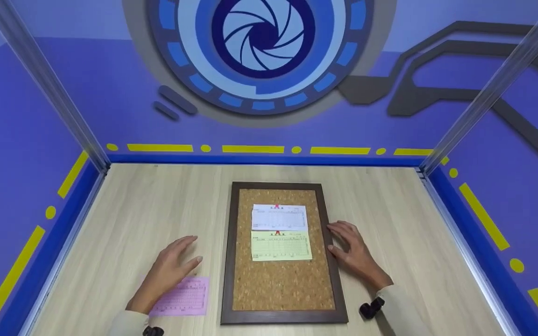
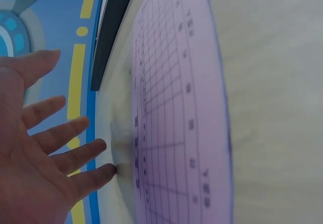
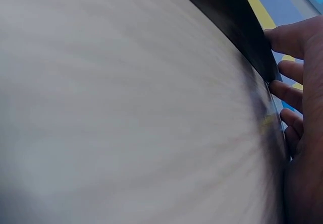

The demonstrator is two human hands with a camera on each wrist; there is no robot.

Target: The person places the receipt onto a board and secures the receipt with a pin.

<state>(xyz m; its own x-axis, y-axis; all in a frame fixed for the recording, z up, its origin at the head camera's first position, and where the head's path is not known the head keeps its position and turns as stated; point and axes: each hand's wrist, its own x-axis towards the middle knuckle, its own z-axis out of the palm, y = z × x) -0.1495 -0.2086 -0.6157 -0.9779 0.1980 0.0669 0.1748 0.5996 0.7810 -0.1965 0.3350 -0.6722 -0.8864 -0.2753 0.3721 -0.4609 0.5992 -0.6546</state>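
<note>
The corkboard (image 1: 284, 273) lies lengthwise, near to far; left hand (image 1: 171, 263) and right hand (image 1: 355, 253) have fingers (image 2: 91, 178) apart.

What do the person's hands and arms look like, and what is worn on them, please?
The left hand and right hand are bare, without gloves. The left sleeve and right sleeve are plain and pale, off-white, ending near the wrists. A small black device sits at the right wrist; a similar one at the left is partly cut off by the picture edge.
</note>
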